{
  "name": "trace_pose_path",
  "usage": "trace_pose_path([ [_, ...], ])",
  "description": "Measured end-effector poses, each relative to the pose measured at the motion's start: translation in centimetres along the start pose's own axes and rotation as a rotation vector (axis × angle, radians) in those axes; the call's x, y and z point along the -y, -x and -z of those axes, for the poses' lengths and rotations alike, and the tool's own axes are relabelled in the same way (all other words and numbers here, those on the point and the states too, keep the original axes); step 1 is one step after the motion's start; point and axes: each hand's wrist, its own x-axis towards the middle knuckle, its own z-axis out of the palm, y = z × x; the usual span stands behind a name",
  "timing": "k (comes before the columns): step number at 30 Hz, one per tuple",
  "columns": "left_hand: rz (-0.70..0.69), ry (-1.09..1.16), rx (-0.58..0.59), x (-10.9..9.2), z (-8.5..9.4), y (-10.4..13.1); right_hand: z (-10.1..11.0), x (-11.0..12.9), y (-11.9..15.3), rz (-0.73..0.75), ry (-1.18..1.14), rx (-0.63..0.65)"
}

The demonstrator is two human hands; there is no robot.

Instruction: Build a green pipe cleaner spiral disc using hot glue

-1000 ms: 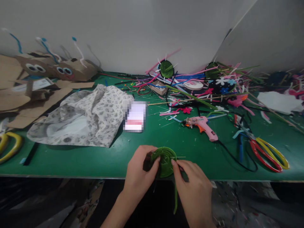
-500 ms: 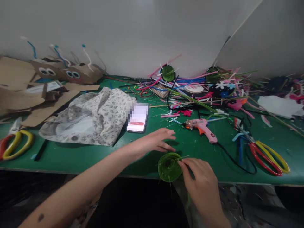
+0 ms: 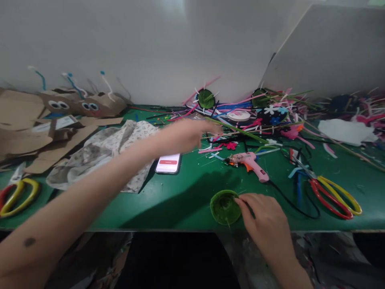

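My right hand point(image 3: 266, 220) pinches the rim of a small green bowl-shaped piece point(image 3: 224, 208), coiled from fuzzy strands, near the table's front edge. Its hollow faces up towards me, and fine glue threads hang off it. My left hand point(image 3: 192, 134) is stretched far forward above the table, smeared by motion, so its fingers are unclear. Under and beyond it lie a long green stem point(image 3: 237, 130) and a heap of coloured pipe cleaners point(image 3: 234, 106). A pink glue gun point(image 3: 252, 163) rests on its side beyond my right hand.
Red-and-yellow-handled scissors point(image 3: 333, 196) lie at the right, another pair of scissors point(image 3: 21, 192) at the left. A lit phone point(image 3: 168, 164), a floral cloth point(image 3: 132, 132), cardboard pieces point(image 3: 21, 116) and a white sheet point(image 3: 347, 131) are on the green table point(image 3: 186, 204).
My left hand has left the green bowl's side and swung up and forward over the table. My right hand keeps its pinch; the bowl appears slightly further right in view.
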Motion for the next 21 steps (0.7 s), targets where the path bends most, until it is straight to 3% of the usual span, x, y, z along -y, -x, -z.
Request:
trace_pose_path([
  [1,-0.206,-0.06,0.297,-0.1,-0.7,0.1,0.1,-0.1,-0.2,0.01,0.001,0.009],
  [2,-0.366,-0.118,0.423,-0.1,-1.2,0.2,0.1,-0.3,-0.3,0.016,0.0,0.016],
  [3,-0.456,-0.156,0.47,-0.1,-1.6,0.3,0.0,-0.3,-0.5,0.022,-0.001,0.021],
  [4,-0.513,-0.162,0.452,0.0,-1.8,0.3,0.0,-0.4,-0.5,0.029,-0.003,0.027],
  [6,-0.51,-0.075,0.29,0.2,-1.9,0.3,-0.2,-0.4,-0.7,0.047,-0.005,0.032],
  [8,-0.395,0.07,0.207,0.6,-1.3,0.0,-0.4,-0.4,-0.9,0.072,-0.008,0.039],
  [10,-0.218,0.121,0.267,1.1,-0.5,-0.5,-0.5,-0.4,-1.2,0.101,-0.001,0.062],
  [12,-0.078,-0.079,0.251,1.7,0.5,-0.9,-0.6,-0.4,-1.7,0.141,0.021,0.086],
  [13,-0.037,-0.209,0.146,2.0,0.9,-1.0,-0.7,-0.4,-2.0,0.169,0.037,0.099],
  [15,-0.08,-0.34,-0.034,2.2,1.4,-0.7,-0.8,-0.4,-2.7,0.227,0.068,0.126],
  [16,-0.144,-0.34,-0.063,2.2,1.5,-0.4,-0.9,-0.4,-3.1,0.259,0.083,0.139],
  [18,-0.28,-0.282,0.047,1.8,1.3,0.6,-1.0,-0.5,-3.9,0.32,0.109,0.161],
  [21,-0.244,-0.199,0.33,0.7,0.2,2.4,-1.0,-0.3,-5.1,0.396,0.152,0.163],
])
